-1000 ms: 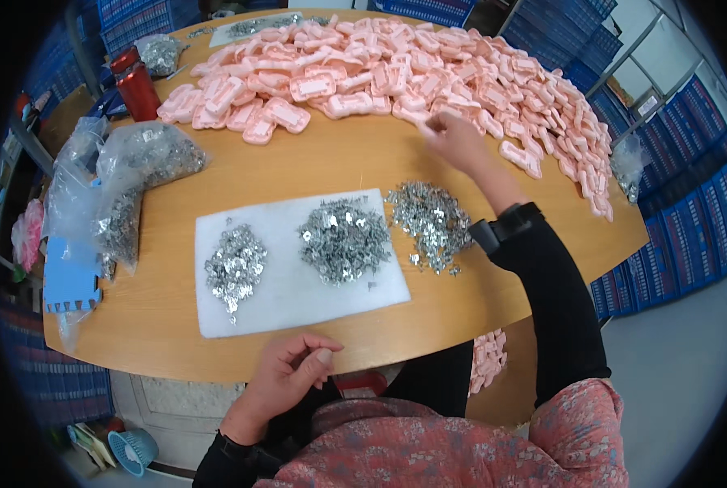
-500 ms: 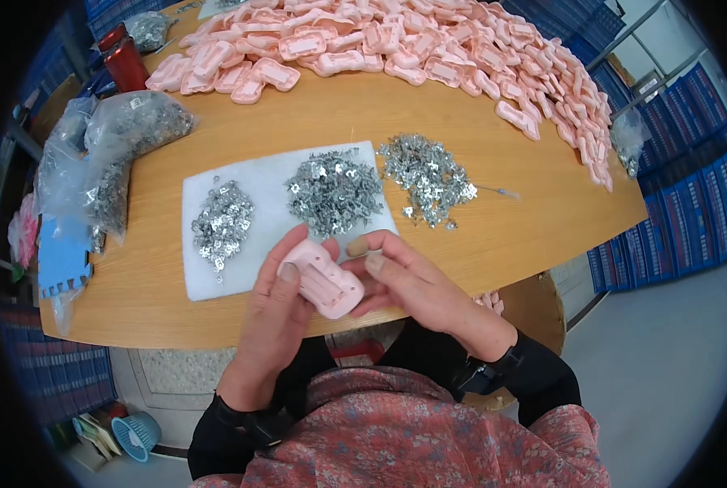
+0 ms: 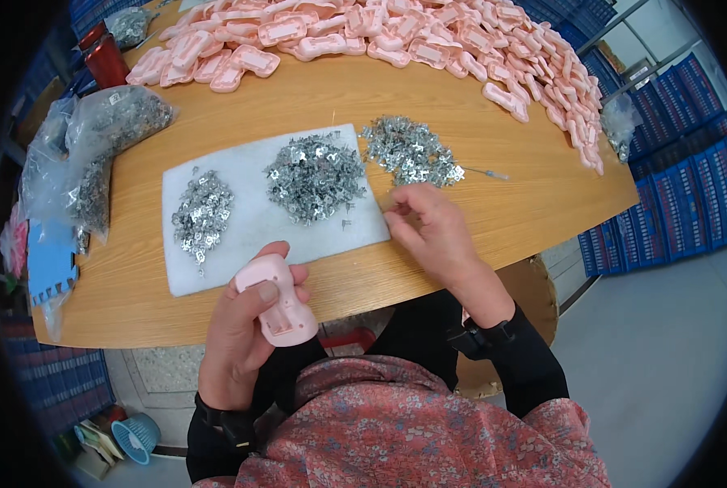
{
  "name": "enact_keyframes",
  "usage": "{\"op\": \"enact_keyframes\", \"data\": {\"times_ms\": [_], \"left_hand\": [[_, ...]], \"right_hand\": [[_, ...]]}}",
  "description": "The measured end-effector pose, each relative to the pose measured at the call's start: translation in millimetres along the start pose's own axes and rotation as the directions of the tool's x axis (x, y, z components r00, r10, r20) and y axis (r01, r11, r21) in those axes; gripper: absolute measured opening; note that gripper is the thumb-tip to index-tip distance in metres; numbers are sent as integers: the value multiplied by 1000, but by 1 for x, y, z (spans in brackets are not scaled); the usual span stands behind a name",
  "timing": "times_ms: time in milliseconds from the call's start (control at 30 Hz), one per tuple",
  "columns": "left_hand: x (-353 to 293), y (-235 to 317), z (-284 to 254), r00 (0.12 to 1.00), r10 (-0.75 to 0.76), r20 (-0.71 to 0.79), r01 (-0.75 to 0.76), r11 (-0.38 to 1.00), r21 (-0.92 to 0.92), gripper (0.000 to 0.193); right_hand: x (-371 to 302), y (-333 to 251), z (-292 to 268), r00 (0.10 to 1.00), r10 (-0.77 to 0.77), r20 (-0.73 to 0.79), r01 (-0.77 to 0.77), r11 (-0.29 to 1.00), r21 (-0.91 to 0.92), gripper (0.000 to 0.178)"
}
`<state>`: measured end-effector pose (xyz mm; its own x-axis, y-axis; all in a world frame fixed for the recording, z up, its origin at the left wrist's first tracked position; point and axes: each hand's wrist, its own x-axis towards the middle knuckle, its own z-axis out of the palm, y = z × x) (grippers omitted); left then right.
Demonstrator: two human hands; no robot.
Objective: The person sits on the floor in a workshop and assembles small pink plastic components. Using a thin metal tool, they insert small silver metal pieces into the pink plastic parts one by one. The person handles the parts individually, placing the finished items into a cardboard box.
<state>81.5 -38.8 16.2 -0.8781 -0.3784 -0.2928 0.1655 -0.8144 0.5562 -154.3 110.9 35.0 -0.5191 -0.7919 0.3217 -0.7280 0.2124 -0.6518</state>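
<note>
Pink shell (image 3: pixel 295 314) at white mat's (image 3: pixel 253 199) near edge
Left hand (image 3: pixel 235 325) grips it; right hand (image 3: pixel 438 236), pinched narrow, contents unclear, could scatter the metal pile (image 3: pixel 412 150) right of the mat by brushing it.

Near pink shell (image 3: pixel 288 315) smooth, matt plastic; metal clips (image 3: pixel 314 177) shiny; mat (image 3: pixel 250 203) matt, foam-like; wood-grain table (image 3: pixel 241 122) faintly glossy; left bag (image 3: pixel 119 122) crinkled plastic.
</note>
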Motion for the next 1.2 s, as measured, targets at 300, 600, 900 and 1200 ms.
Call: {"op": "enact_keyframes", "data": {"times_ms": [300, 600, 900, 1200], "left_hand": [[4, -3, 15, 1000, 15, -18, -15, 1000, 1, 40], [17, 2, 11, 991, -96, 95, 111, 978, -178, 59], [22, -12, 19, 995, 88, 39, -95, 951, 294, 43], [27, -17, 24, 1000, 17, -8, -15, 970, 242, 43]], "right_hand": [[11, -16, 36, 970, -231, 80, 236, 970, -59, 16], [6, -20, 40, 994, -30, 107, 23, 998, 67, 13], [2, -45, 24, 970, -76, 232, -23, 918, 396, 16], [4, -59, 10, 946, -148, 288, 72, 963, 258, 17]]}}
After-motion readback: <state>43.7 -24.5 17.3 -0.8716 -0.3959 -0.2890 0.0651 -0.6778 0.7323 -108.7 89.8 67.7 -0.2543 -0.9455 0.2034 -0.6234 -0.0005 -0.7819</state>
